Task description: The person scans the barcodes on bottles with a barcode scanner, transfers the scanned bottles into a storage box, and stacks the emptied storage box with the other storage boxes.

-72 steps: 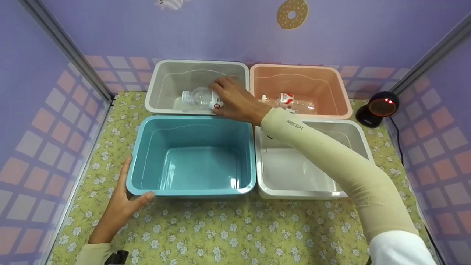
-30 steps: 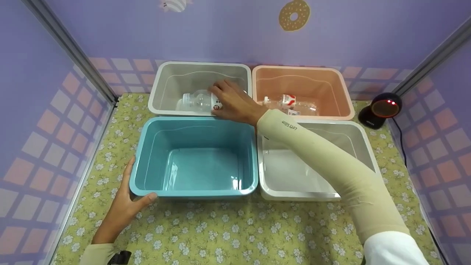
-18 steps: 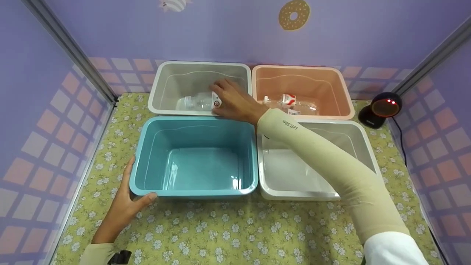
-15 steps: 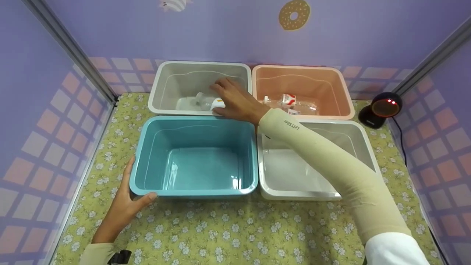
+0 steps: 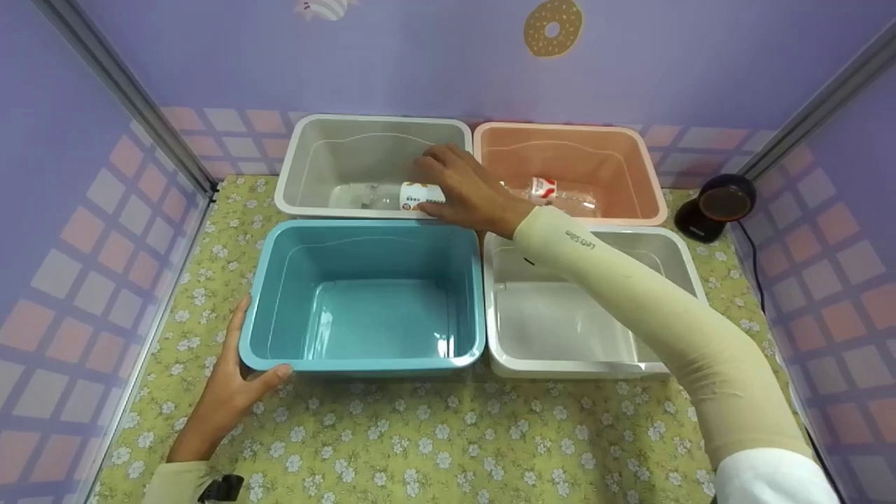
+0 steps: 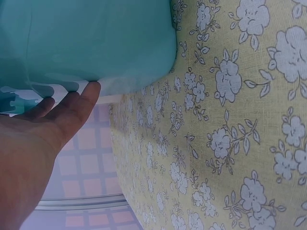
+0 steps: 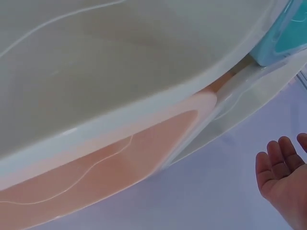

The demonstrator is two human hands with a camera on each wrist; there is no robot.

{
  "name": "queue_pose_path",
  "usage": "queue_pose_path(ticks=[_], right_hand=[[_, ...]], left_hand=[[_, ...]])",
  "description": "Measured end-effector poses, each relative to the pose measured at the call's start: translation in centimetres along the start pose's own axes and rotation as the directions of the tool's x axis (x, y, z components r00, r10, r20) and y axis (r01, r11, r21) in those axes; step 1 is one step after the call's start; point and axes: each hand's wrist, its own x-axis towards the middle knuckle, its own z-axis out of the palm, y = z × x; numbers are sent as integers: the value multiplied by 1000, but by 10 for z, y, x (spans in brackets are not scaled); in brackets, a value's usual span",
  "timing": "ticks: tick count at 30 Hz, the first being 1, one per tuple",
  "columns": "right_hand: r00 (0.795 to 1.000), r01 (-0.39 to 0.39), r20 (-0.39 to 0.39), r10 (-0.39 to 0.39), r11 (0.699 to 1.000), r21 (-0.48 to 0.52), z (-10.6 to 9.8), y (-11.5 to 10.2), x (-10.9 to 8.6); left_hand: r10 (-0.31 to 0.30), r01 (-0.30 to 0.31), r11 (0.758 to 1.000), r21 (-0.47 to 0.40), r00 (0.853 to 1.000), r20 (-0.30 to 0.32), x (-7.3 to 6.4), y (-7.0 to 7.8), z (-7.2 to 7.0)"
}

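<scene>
A clear plastic bottle (image 5: pixel 418 197) with a white label lies in the back-left grey bin (image 5: pixel 283 189). Just over its right end is my right hand (image 5: pixel 465 189), fingers loosely bent. In the right wrist view the visible fingers (image 7: pixel 276 160) of that hand are spread and hold nothing. My left hand (image 5: pixel 227 392) rests against the front-left corner of the teal bin (image 5: pixel 364 365), straight fingers along its left side and thumb at the front rim. The left wrist view shows these fingers (image 6: pixel 88 99) touching the bin's wall.
At back right a pink bin (image 5: pixel 647 168) contains clear bottles, one with a red and white label. A white bin (image 5: pixel 588 367) sits in front of it, under my right forearm. A black scanner (image 5: pixel 724 203) with a cable stands to the right. Floral cloth (image 5: pixel 420 434) covers the table.
The bottle has left my right hand's grip, turned, and come down lower in the grey bin. My right hand has shifted slightly right. The scanner's red lights have gone out.
</scene>
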Motion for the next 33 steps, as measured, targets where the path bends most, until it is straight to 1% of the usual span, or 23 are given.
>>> queue_pose_path(ticks=[4, 11, 14, 18, 21, 23, 26, 33], right_hand=[[1000, -1, -16, 1, 1000, 26, -9, 2, -7], [998, -40, -45, 45, 993, 109, -29, 8, -23], [996, -52, -67, 58, 994, 98, -36, 11, -29], [993, -38, -113, 45, 997, 63, -41, 16, -39], [990, -8, -140, 19, 997, 74, -42, 18, -47], [989, -1, -147, 14, 996, 92, -43, 20, -53], [987, -5, -156, 23, 993, 115, -45, 21, -61], [978, -19, -203, 40, 994, 108, -54, 23, -81]], left_hand=[[4, -4, 1000, 8, 1000, 3, 0, -2, -1], [0, 0, 1000, 16, 1000, 10, 3, -3, -2], [4, -5, 1000, 11, 1000, 14, 4, -2, -2], [4, -4, 1000, 16, 1000, 16, 6, -2, -2], [12, -13, 1000, 13, 1000, 21, 7, -3, -3], [21, -21, 1000, 1, 1000, 23, 7, -3, -3], [20, -19, 1000, -15, 1000, 24, 8, -3, -2], [-4, 4, 1000, -21, 1000, 16, 9, -4, -3]])
